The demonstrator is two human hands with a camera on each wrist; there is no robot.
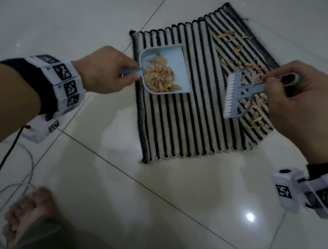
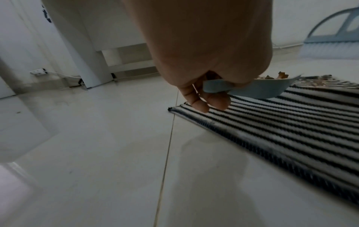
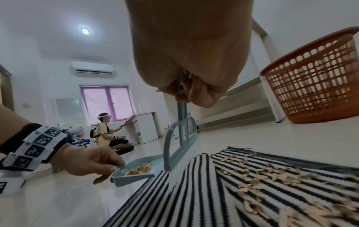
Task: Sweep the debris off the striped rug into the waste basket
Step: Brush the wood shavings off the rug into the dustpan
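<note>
left hand (image 1: 105, 69): gripped the pale blue plastic dustpan (image 1: 166, 71), tan scraps inside
right hand (image 1: 301, 95): clutched the blue hand brush (image 1: 243, 92), bristles over the black-and-white striped rug (image 1: 180, 122)

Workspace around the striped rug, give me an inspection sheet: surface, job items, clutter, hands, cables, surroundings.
Surface: glossy pale tile floor; striped rug lies flat on it.
Job's things: blue dustpan part-filled with tan debris; more debris on the rug's far right side; blue brush; orange waste basket beyond the rug.
Clutter: nothing seen.
Grips: left hand grips the dustpan handle; right hand grips the brush handle.
Cables: dark and grey cables trail from the left wrist beside a bare foot.
Surroundings: another person crouches near a white cabinet; wall air conditioner.
</note>
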